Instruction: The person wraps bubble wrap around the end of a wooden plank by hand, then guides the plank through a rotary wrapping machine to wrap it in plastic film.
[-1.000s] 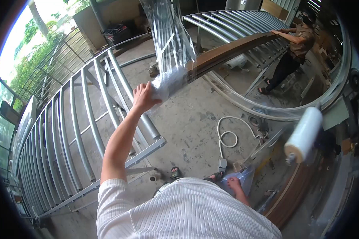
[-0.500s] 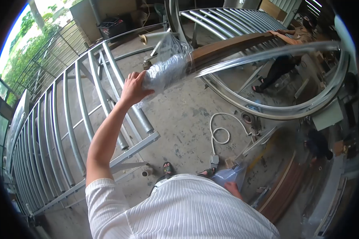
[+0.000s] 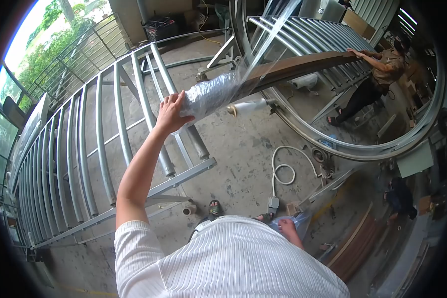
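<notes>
The brown boards (image 3: 300, 63) lie slantwise across the middle, their near end wrapped in shiny clear film (image 3: 211, 94). My left hand (image 3: 173, 113) grips that wrapped end, fingers over the top and thumb below. Low beside my body is my right hand (image 3: 287, 227), its fingers curled near a clear plastic sheet (image 3: 303, 221); whether it holds anything is too small to tell. A film roll (image 3: 251, 107) on the large ring (image 3: 313, 130) is just below the boards. Stretched film (image 3: 273, 35) rises from the boards toward the top.
Roller conveyors stand at the left (image 3: 102, 134) and at the back (image 3: 313, 35). A co-worker (image 3: 387, 64) holds the far end of the boards. Another person (image 3: 401, 198) is low at the right. A white hose (image 3: 283, 164) and a brown stack (image 3: 355, 243) lie on the floor.
The film roll has travelled round the ring from the right to below the boards, and the film strand now runs upward. My left hand stays on the wrapped end.
</notes>
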`<state>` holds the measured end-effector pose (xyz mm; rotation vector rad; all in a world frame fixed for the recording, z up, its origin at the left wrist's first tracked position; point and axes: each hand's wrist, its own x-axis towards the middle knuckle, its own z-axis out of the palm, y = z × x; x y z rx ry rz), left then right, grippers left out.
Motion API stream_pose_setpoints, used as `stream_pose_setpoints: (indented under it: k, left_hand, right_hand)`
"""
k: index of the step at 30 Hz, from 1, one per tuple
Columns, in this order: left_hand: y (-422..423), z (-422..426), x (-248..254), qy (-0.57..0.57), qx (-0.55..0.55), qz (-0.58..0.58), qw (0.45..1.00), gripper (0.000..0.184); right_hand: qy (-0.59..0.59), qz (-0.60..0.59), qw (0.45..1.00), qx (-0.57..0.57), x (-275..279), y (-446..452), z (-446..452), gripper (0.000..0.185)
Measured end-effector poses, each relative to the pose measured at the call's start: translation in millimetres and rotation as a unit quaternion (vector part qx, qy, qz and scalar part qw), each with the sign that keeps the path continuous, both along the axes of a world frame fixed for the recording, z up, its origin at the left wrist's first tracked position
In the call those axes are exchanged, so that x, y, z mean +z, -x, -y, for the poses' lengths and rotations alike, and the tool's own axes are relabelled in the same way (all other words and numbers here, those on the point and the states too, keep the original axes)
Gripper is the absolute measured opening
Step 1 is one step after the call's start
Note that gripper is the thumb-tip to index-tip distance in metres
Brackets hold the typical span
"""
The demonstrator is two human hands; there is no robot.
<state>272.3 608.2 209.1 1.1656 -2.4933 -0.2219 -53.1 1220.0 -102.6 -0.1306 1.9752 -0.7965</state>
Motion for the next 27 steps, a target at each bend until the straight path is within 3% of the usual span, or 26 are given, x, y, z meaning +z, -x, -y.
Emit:
stream_pose_setpoints:
  k: [9, 16, 18, 25, 27]
  left_hand:
    - [-28.1, -6.1, 1.7, 0.030, 0.004, 0.028, 0.999, 0.106]
    - [-24.5, -11.8, 11.3, -0.018, 0.012, 0.055, 0.998, 0.111]
    - [-18.9, -14.5, 9.4, 0.038, 0.023, 0.074, 0.996, 0.118]
    - [8.1, -13.4, 10.3, 0.092, 0.033, 0.079, 0.992, 0.121]
    - [12.6, -8.3, 11.4, 0.054, 0.018, 0.074, 0.996, 0.120]
  right_hand:
    - [-0.011, -0.025, 0.997, 0.068, -6.8, -14.3, 10.3, 0.029]
    - [-0.045, -0.082, 0.989, 0.110, 13.3, -34.0, 5.2, 0.025]
    - [-0.037, -0.077, 0.989, 0.118, 11.2, -37.0, 2.5, 0.026]
    - [-0.013, -0.081, 0.991, 0.102, 0.7, -34.6, 2.2, 0.026]
    - [-0.010, 0.006, 1.000, 0.014, -16.6, -26.6, 0.2, 0.026]
